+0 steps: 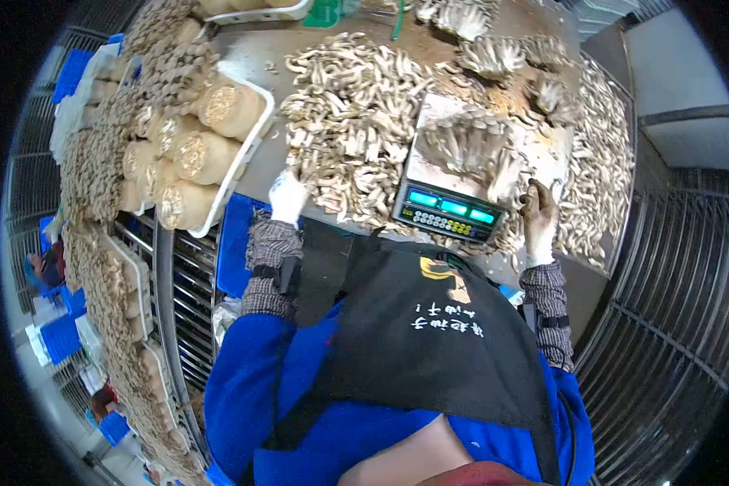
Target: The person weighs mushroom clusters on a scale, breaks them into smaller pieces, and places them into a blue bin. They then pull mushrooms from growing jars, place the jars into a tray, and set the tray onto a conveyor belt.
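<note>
My left hand (288, 197), in a white glove, rests at the lower left edge of a large heap of loose mushrooms (356, 121). Its fingers are too small and blurred to make out. My right hand (540, 212), in a glove with dark, soiled fingers, is just right of the digital scale (448, 212). Its fingers are curled near the stems of a mushroom clump; whether they touch it cannot be told. On the scale's white plate lies a big clump of mushrooms (466, 144). The scale's display is lit.
White trays (247, 150) of mushroom bags (205, 155) stand at the left on roller rails (190, 271). More clumps (492, 57) lie behind the scale. Loose mushrooms (599, 162) line the table's right side. A blue crate (235, 247) is below my left hand. People are at far left.
</note>
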`<state>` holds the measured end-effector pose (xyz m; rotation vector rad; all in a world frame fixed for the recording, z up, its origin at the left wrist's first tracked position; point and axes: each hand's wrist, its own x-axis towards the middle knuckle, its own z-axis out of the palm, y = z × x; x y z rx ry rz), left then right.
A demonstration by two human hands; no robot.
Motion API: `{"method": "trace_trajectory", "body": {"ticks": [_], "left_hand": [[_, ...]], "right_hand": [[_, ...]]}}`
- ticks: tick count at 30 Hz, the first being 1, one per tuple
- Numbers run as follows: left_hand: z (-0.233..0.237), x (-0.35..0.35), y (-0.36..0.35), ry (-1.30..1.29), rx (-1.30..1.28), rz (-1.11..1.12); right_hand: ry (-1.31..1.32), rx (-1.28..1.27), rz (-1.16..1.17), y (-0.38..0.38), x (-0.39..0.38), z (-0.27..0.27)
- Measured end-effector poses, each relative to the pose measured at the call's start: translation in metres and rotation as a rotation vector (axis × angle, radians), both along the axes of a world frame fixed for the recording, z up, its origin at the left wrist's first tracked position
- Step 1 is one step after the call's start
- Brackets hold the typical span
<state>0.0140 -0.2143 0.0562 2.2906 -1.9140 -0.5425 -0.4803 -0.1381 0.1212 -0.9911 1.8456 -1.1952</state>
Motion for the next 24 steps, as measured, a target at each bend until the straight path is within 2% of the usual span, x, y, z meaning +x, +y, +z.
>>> {"method": "trace_trajectory", "body": {"ticks": [2, 4, 6, 7, 10, 15, 17, 20, 24], "left_hand": [[0.006, 0.005, -0.001, 0.054, -0.021, -0.004], [-0.009, 0.011, 0.0, 0.063, -0.089, -0.01], [-0.01, 0.012, 0.004, 0.001, -0.201, -0.05], [0.009, 0.004, 0.001, 0.05, -0.102, -0.011], [0.032, -0.008, 0.001, 0.038, -0.086, -0.008], [-0.014, 0.001, 0.008, 0.014, -0.145, 0.011], [-0.023, 0.006, 0.005, 0.071, -0.109, 0.042], [-0.035, 0.011, 0.004, 0.131, -0.14, -0.11], [-0.034, 0.009, 0.0, 0.13, -0.061, -0.016]], "right_hand": [[-0.001, 0.038, -0.011, 0.012, -0.003, 0.0], [0.177, -0.06, 0.029, 0.021, -0.013, -0.019], [0.101, -0.006, -0.01, 0.03, -0.011, -0.022], [0.025, 0.045, -0.043, 0.032, -0.009, -0.021], [0.022, -0.017, -0.043, 0.041, -0.009, -0.033], [0.037, -0.033, -0.035, 0.046, -0.006, -0.036], [0.066, -0.052, -0.01, 0.046, -0.008, -0.042], [0.019, 0.032, -0.05, 0.047, 0.001, -0.028], [0.031, 0.021, -0.022, 0.045, 0.008, -0.02]]}}
